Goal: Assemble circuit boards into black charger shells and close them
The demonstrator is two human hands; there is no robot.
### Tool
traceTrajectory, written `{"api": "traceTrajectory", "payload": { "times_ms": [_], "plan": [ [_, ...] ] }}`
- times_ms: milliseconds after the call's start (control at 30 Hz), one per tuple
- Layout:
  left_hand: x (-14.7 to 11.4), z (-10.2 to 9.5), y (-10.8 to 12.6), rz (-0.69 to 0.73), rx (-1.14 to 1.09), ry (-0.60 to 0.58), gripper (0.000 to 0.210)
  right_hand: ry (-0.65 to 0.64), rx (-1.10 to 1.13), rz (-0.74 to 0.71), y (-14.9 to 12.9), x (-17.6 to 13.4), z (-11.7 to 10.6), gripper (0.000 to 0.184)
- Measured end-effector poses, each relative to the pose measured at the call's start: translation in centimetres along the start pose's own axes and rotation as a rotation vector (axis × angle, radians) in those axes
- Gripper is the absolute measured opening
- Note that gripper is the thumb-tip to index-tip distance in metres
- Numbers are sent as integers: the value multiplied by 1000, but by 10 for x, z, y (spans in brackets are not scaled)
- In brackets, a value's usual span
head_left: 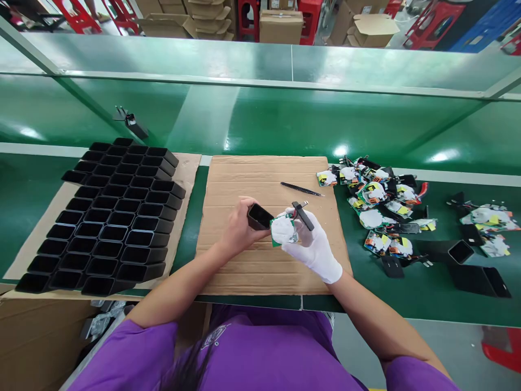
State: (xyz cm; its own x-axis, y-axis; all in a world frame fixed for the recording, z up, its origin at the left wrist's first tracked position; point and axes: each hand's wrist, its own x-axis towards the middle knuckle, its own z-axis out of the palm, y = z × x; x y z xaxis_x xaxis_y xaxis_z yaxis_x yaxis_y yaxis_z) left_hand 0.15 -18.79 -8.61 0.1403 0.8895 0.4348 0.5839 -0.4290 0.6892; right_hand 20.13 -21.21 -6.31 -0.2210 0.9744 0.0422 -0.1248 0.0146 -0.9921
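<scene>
My bare left hand (pixel 240 228) is closed round a black plastic case (pixel 259 216), its open end turned to the right. In a white glove, my right hand (pixel 315 250) grips a circuit board (pixel 284 230) covered with white compound. A black plug cap with metal prongs (pixel 303 215) rises from the same hand, apparently wired to the board. The board's left edge is right beside the mouth of the case; whether they touch I cannot tell. Both hands are over a cardboard sheet (pixel 244 277). Black tweezers (pixel 302 189) lie on the sheet beyond them.
Rows of black cases (pixel 112 233) stand on cardboard at the left. Several circuit boards (pixel 372 193) with wires are heaped at the right, near two loose black cases (pixel 480 279). A black plug adapter (pixel 134 125) sits at the back left. A metal rail (pixel 260 82) crosses behind.
</scene>
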Motion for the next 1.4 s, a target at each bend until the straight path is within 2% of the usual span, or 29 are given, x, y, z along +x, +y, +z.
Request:
{"api": "traceTrajectory", "payload": {
  "times_ms": [100, 200, 300, 500, 667, 867, 1167, 1400],
  "plan": [
    [-3, 5, 1, 38, -79, 15, 50, 65, 55, -8, 4, 1, 3, 62],
    [-6, 6, 8, 94, -187, -75, 38, 135, 132, -30, 4, 5, 5, 61],
    [-10, 6, 12, 108, -208, -136, 31, 162, 112, -34, 5, 7, 4, 62],
    [-11, 10, 4, 115, -135, -5, 42, 208, -192, -144, 14, 1, 1, 65],
    [-11, 13, 7, 204, -117, 4, 60, 161, -282, -171, 15, -2, 3, 63],
    [-13, 9, 17, 187, -11, -68, 69, 154, -464, -280, 6, -5, 6, 58],
    [-9, 9, 16, 233, -118, -119, 63, 153, -506, -373, 7, -4, 9, 51],
    [-11, 11, 14, 271, -175, -127, 57, 71, -537, -441, 2, -3, 9, 54]
  ]
}}
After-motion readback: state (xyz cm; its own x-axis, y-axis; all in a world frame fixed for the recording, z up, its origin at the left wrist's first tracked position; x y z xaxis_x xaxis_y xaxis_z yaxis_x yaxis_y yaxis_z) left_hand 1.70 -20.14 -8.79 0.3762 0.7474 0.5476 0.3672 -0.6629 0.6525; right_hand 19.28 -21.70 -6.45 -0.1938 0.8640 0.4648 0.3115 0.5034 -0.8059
